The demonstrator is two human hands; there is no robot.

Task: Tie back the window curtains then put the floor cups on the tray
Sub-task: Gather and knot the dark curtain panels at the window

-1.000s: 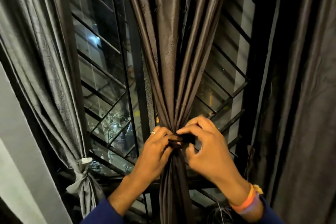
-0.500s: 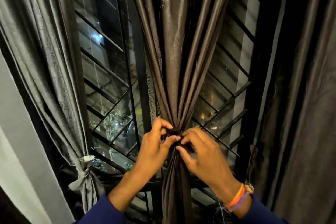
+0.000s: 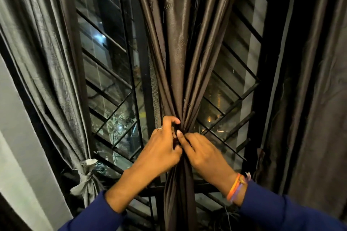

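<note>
Your left hand and right hand meet at the waist of the middle curtain, fingertips almost touching each other. The left one curls its fingers around the gathered cloth from the left, with the forefinger hooked over the top of the bunch and a ring showing on one finger. The right one pinches the same bunch from the right, its thumb pointing up toward the left fingers. Something dark sits between the fingertips at the pinch, but you cannot tell whether it is a tie or just a fold of the fabric.

Above your hands the brown, shiny curtain fans upward in long pleats; below them it hangs straight down in a narrow column between your forearms. Dark blue sleeves cover both arms, and orange and lilac bands circle your right wrist.

To the left, the grey curtain is already drawn in and knotted low down with a pale tie. On the right a dark curtain hangs loose. Behind all three stands the window grille with slanting black bars, with night lights and foliage beyond the glass. No cups or tray are in view.
</note>
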